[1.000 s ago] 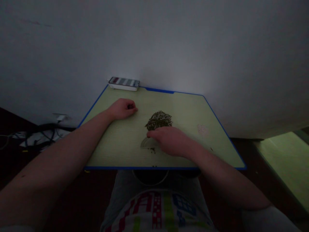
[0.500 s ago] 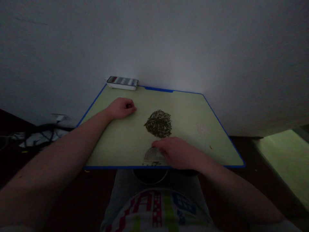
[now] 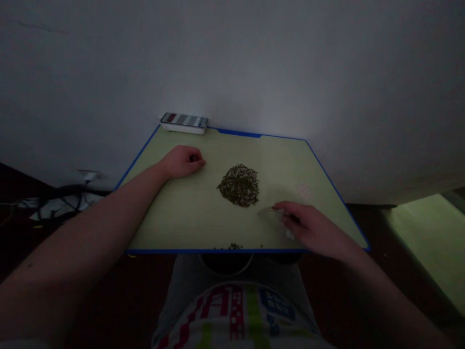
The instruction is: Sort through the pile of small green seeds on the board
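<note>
A clear plastic protractor [image 3: 268, 211] is pinched in my right hand [image 3: 313, 227], tilted, its curved edge pointing left over the board. Just beyond it lies a flat heap of small dark green and whitish grains [image 3: 239, 186]. A few dark grains [image 3: 234, 246] sit along the near edge. My left hand [image 3: 184, 161] rests left of the heap, fingers curled closed with nothing visible in them. Right of the heap is a small patch of pale grains [image 3: 304, 191].
The pale board [image 3: 174, 213] has a blue rim. A phone [image 3: 184, 120] lies on a white box at its back left corner, against the wall. Below the near edge, a round bowl [image 3: 227, 265] sits at my lap. Cables [image 3: 67, 196] and a plug are at left.
My right hand has moved right with the protractor, lifting and tilting it off the near edge. The dark grains it covered now show. My left hand has stayed put.
</note>
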Tool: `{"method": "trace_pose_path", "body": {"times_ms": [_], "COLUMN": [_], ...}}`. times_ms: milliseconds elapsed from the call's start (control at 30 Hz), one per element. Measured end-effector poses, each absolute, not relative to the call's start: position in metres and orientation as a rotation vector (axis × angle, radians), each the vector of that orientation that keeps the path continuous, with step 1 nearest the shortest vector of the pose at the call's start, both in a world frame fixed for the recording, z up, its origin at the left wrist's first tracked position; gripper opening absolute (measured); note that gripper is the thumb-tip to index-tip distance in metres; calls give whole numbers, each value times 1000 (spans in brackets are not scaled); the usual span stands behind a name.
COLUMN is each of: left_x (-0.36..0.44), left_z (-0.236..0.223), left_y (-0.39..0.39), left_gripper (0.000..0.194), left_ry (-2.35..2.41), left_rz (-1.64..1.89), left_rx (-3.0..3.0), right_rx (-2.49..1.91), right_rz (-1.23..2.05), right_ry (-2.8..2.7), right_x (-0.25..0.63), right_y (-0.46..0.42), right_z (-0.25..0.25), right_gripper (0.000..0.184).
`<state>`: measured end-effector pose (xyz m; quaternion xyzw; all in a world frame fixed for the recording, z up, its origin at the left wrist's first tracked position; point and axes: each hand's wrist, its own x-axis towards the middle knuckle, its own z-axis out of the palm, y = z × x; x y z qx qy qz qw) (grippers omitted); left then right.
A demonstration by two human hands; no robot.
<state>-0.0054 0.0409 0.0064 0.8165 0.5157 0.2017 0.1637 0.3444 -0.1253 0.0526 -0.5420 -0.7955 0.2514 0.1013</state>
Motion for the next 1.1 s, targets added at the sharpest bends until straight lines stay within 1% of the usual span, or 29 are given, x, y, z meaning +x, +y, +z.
{"method": "trace_pose_path", "body": {"times_ms": [100, 200, 400, 667, 1100], "left_x": [-5, -5, -6, -5, -5], "left_z": [6, 6, 5, 7, 7], "left_y": [41, 42, 42, 41, 41], "left_gripper": [35, 35, 34, 35, 35], "left_ry": [1470, 1485, 1477, 1470, 1482], "left_rz": [570, 561, 577, 575, 582], "left_rx": [2341, 2344, 2327, 2350, 2354], "right_rx": [-1696, -1684, -1622, -1365, -1294], "right_rz": [782, 873, 893, 946, 960], "right_ry": [-2291, -2242, -2241, -2345, -2380], "right_x": [351, 339, 310, 300, 298], "right_y": [-142, -153, -153, -148, -155], "right_z": [46, 40, 38, 39, 39], "right_gripper": [39, 44, 42, 42, 44]}}
